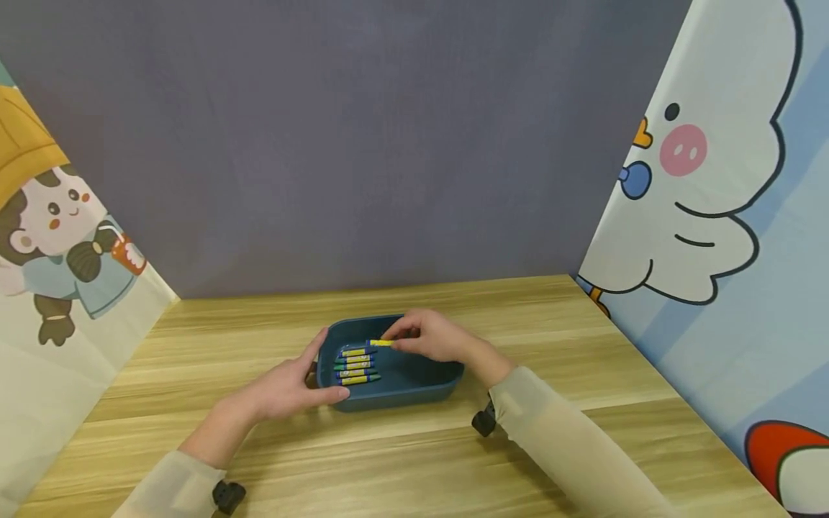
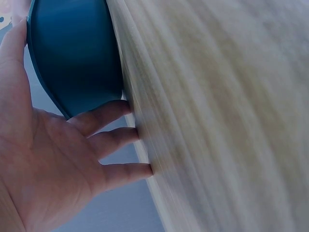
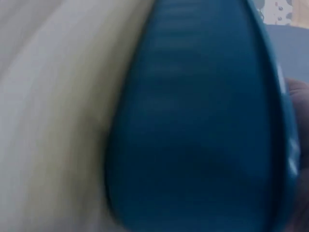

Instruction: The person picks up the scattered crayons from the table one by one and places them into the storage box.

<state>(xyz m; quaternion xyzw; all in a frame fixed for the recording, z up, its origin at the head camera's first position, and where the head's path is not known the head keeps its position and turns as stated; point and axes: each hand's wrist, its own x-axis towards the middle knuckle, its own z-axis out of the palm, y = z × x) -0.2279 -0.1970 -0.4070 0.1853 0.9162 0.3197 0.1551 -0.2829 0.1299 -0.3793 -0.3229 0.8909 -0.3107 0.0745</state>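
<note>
A dark blue rectangular tray (image 1: 398,398) stands on the table, with several crayons (image 1: 356,365) lying side by side in its left part. They have yellow-and-blue wrappers; some tips are green. Over the tray my right hand (image 1: 432,337) pinches another crayon (image 1: 378,343) between thumb and fingertips. My left hand (image 1: 291,385) spreads around the tray's left end, thumb at the front rim. In the left wrist view the left hand (image 2: 53,154) has its fingers extended, tips at the tabletop beside the tray (image 2: 77,53). The tray wall (image 3: 193,121) hides most of the right hand in the right wrist view.
The wood-grain table (image 1: 414,460) ends at a grey backdrop (image 1: 376,158). Side panels with a cartoon child (image 1: 65,216) and a white cartoon bird (image 1: 719,173) flank it. A small black device (image 1: 228,496) sits at each wrist.
</note>
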